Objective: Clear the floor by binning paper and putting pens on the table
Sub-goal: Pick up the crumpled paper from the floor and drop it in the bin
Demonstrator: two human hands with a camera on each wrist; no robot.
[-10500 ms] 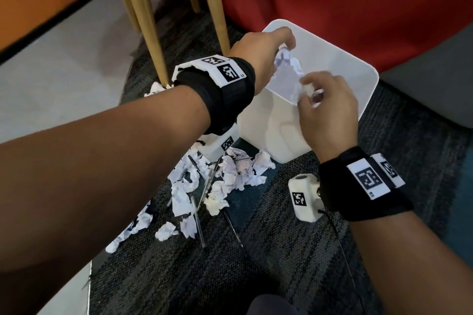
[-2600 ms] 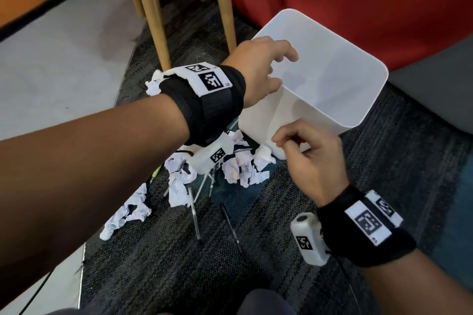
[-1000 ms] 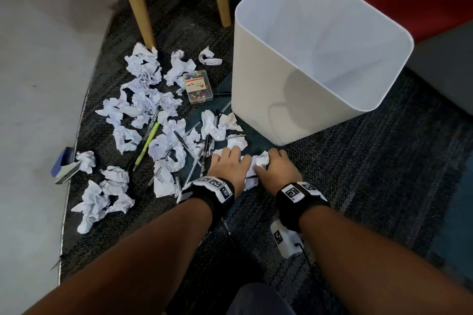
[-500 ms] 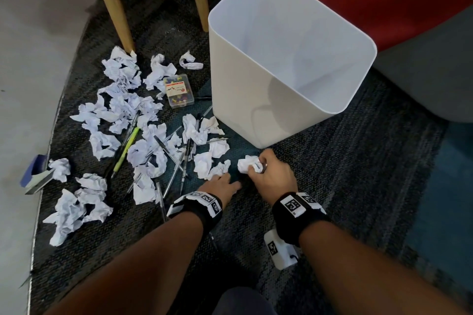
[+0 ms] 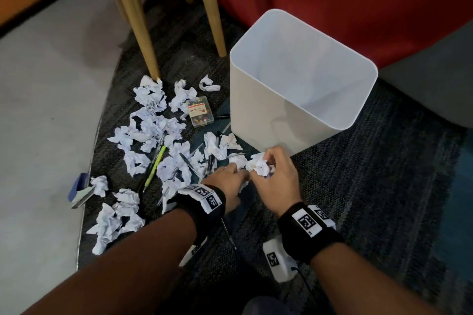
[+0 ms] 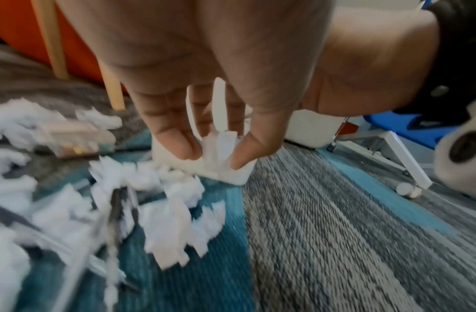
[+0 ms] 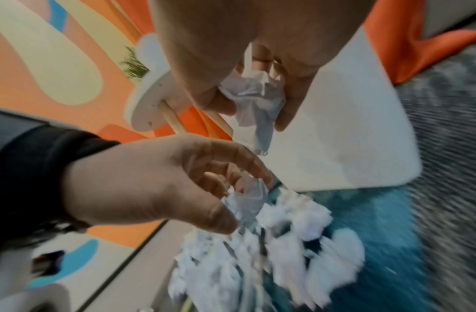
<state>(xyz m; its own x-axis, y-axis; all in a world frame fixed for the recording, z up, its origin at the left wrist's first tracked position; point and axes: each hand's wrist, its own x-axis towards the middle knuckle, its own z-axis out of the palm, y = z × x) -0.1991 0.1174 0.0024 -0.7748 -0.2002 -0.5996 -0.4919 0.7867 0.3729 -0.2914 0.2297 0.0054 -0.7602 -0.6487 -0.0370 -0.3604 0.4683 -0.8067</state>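
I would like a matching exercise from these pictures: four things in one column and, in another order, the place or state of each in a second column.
Things:
1. bin
2. green pen
3. pin box
4. right hand

Places or states:
A. grips a paper ball
B. lies among paper left of the bin
C. stands upright on the carpet
D. lies between paper balls, far left of the hands

Pairs: 1-C, 2-D, 3-B, 4-A

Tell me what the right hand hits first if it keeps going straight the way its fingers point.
The right hand, gripping a paper ball, points up and away toward the bin. Going straight on, it would likely meet the bin's near wall first; nothing shows between them, though depth is hard to judge.
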